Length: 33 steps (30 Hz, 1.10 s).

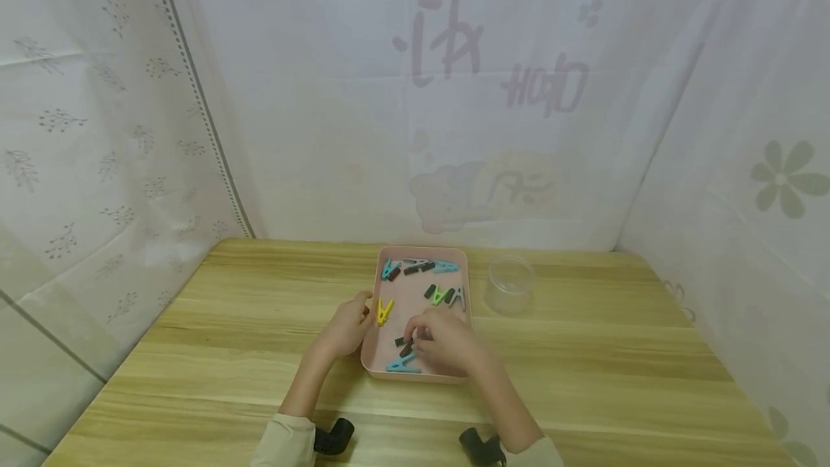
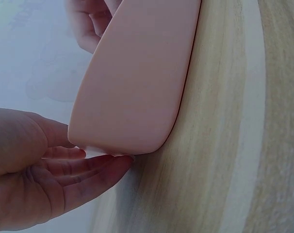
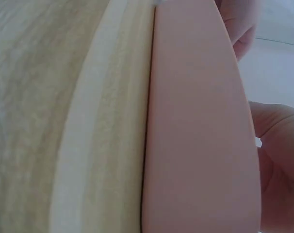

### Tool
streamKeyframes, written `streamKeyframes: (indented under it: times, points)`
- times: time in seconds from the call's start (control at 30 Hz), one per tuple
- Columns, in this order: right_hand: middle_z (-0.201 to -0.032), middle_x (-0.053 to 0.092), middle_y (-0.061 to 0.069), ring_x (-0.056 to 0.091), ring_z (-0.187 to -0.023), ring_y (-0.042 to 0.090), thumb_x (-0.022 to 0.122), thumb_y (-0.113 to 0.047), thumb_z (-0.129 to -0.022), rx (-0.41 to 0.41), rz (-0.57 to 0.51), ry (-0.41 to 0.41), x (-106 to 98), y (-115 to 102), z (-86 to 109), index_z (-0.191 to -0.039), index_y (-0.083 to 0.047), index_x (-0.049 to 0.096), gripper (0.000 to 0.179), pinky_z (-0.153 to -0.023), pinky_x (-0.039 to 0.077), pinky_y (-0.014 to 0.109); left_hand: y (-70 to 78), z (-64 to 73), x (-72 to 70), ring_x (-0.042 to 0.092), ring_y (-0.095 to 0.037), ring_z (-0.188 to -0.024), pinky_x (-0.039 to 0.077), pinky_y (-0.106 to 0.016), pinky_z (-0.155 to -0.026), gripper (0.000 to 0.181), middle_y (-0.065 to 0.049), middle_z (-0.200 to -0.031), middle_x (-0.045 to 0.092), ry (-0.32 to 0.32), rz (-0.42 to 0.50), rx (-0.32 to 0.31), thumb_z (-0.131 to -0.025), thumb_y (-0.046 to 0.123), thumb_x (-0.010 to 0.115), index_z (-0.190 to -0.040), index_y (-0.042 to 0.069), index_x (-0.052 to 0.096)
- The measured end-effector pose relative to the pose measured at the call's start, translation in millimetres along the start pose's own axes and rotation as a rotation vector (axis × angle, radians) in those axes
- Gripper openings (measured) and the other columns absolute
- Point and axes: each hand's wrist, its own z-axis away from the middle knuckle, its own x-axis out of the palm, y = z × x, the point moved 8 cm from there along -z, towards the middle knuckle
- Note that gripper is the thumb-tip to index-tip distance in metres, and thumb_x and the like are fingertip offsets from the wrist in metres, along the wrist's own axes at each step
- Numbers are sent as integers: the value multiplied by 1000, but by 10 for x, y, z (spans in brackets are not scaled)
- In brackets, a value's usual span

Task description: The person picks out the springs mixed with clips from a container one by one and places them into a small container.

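Note:
A shallow pink tray [image 1: 415, 378] lies on the wooden table with clothespins and small dark ridged pieces in it. My left hand [image 1: 346, 326] holds the tray's left wall, thumb at the rim and fingers along the outside, as the left wrist view shows. Inside the near half, my right hand [image 1: 447, 339] reaches down with bent fingers, its fingertips right at two dark ridged pieces [image 1: 405, 350]; I cannot tell whether it pinches one. Just below them lies a light blue clothespin [image 1: 403, 365]. A yellow clothespin [image 1: 384, 313] sits by the left wall.
Farther back in the tray are a green clothespin [image 1: 439, 297], a grey one [image 1: 457, 298], blue ones [image 1: 389, 269] and more dark pieces [image 1: 428, 267]. Right of the tray stands a clear round container [image 1: 509, 298]. A patterned curtain [image 1: 337, 164] hangs behind the table.

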Motion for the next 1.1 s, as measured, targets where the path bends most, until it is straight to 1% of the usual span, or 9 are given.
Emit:
streamKeyframes:
  times: [0.07, 0.13, 0.17, 0.37, 0.47, 0.7, 0.9, 1.0, 1.1]
  points:
    - [-84, 64, -12, 56, -82, 9, 71, -7, -90, -11, 23, -6, 21, 3, -14, -93, -22, 75, 16, -77, 46, 30, -2, 1, 1, 67, -32, -95, 58, -44, -78, 41, -22, -103, 67, 1, 1, 5, -104, 7, 50, -139, -15, 43]
    - [-85, 64, -12, 55, -81, 7, 70, -5, -90, -8, 26, -16, 41, 9, -24, -93, -21, 75, 17, -73, 49, 27, -5, -1, 3, 67, -31, -94, 58, -43, -77, 41, -22, -102, 67, 2, 2, 7, -104, 7, 50, -138, -15, 43]
    - [-85, 64, -12, 55, -80, 7, 70, -5, -90, -9, 30, -22, 50, 12, -28, -93, -21, 75, 18, -73, 49, 27, -5, -4, 4, 67, -30, -93, 58, -43, -77, 41, -21, -101, 67, 2, 2, 10, -104, 7, 50, -138, -15, 43]
    - [-85, 67, -10, 56, -81, 7, 73, -3, -88, -23, 60, -32, 82, -4, -43, -91, -21, 75, 18, -75, 51, 27, 6, -4, 10, 66, -27, -90, 57, -41, -75, 40, -20, -100, 67, 6, 3, 17, -104, 7, 49, -138, -14, 44]
    - [-86, 68, -9, 57, -81, 6, 74, -4, -87, -32, 86, -32, 105, -24, -59, -90, -20, 76, 17, -75, 52, 26, 0, -7, 7, 66, -28, -91, 57, -42, -76, 40, -21, -101, 67, 9, 1, 8, -104, 8, 49, -138, -14, 44]
    - [-86, 64, -9, 57, -81, 6, 73, -3, -86, -28, 150, -25, 168, -45, -88, -87, -20, 74, 17, -76, 52, 25, -28, -1, 5, 63, -25, -89, 55, -39, -74, 41, -20, -101, 66, 3, 16, -16, -104, 8, 48, -139, -13, 44]
    - [-82, 58, -9, 51, -77, 7, 77, -8, -86, -27, 207, -4, 185, -53, -96, -82, -21, 71, 15, -70, 49, 23, -28, -3, 5, 62, -23, -85, 54, -37, -70, 41, -18, -99, 65, 0, 31, -7, -104, 7, 48, -139, -13, 43]
    - [-81, 57, -9, 50, -75, 6, 77, -10, -86, -16, 210, 3, 182, -44, -98, -81, -21, 70, 14, -68, 48, 22, -19, 1, 3, 61, -21, -82, 53, -35, -68, 41, -18, -97, 66, 0, 34, -8, -104, 6, 48, -139, -13, 43]
    - [-83, 58, -9, 51, -76, 7, 77, -10, -86, 2, 189, 2, 177, -20, -96, -81, -21, 70, 14, -70, 49, 23, -13, 5, 2, 61, -21, -82, 53, -35, -68, 41, -18, -98, 66, -2, 27, -12, -104, 7, 47, -140, -13, 43]
